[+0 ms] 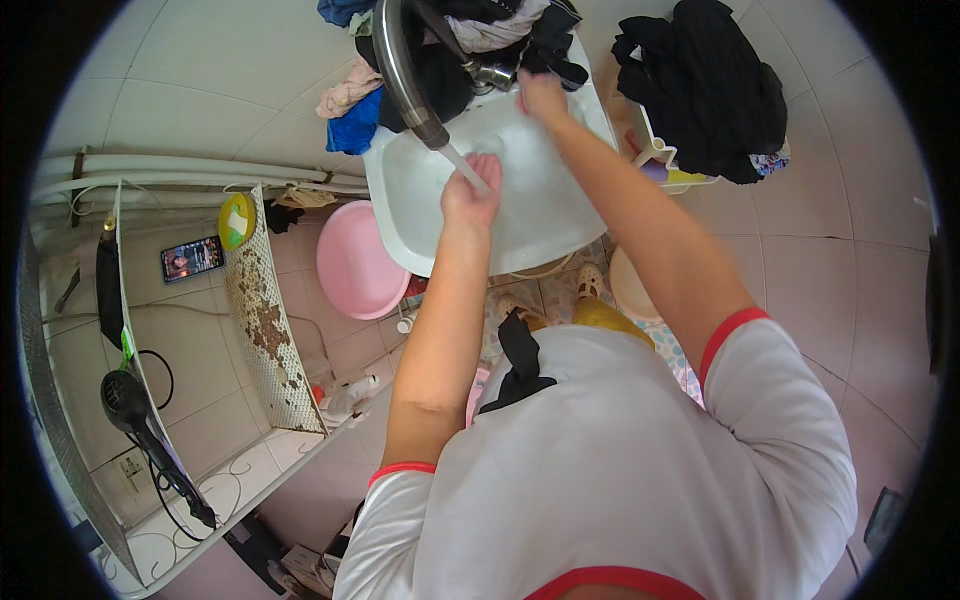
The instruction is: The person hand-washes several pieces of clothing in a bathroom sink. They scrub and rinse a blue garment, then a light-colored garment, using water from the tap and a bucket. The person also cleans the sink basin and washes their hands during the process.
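Water runs from the curved metal faucet onto my left hand, which is palm up over the white washbasin and holds nothing. Near the faucet's base, at the basin's back right, is my right hand; it is blurred, and its grip cannot be made out. Dark clothes are heaped behind and left of the faucet, with a blue cloth at the left rim. A black garment hangs over the back right, just beyond my right hand.
Black clothes lie piled on a rack right of the basin. A pink plastic tub stands to its left. Farther left, a rusty perforated metal shelf bears a yellow soap dish; a phone and a black hair styling brush are nearby.
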A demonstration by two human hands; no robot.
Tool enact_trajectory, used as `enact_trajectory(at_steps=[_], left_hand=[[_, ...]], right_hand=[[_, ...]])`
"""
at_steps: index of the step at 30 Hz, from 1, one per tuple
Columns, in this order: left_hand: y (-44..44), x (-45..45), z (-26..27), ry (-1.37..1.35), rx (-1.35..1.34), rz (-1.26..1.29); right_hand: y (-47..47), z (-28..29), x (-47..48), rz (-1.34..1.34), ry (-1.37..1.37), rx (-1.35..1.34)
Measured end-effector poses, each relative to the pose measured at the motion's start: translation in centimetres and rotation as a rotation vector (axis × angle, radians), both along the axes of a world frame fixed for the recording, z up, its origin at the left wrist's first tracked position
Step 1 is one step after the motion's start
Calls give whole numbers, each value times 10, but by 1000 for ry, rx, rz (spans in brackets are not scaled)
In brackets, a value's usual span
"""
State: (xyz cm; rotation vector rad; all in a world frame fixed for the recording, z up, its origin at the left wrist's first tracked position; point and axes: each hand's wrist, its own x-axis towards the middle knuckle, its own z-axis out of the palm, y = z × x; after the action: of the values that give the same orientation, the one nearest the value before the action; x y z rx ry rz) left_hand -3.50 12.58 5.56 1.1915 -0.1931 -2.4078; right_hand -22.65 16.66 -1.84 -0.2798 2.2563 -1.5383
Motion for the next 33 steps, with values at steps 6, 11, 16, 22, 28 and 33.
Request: enact_trajectory(at_steps=[6, 11, 16, 22, 28, 33], left_hand=[[9, 23, -64, -63, 179, 72], [6, -6, -35, -39, 39, 138], [-58, -23, -5, 34, -384, -209], [-72, 18, -2, -285, -852, -270], [20, 31, 21, 245, -224, -34], [31, 21, -19, 462, 167, 16]], right_hand=[[34, -24, 153, -10, -1405, -747], [-6, -59, 189, -258, -1230, -1412], [-24, 77, 165, -444, -1530, -1125], [-40, 101, 159, -363, -1279, -896], [-28, 63, 170, 128, -298, -255], [-8, 27, 144, 411, 122, 238]])
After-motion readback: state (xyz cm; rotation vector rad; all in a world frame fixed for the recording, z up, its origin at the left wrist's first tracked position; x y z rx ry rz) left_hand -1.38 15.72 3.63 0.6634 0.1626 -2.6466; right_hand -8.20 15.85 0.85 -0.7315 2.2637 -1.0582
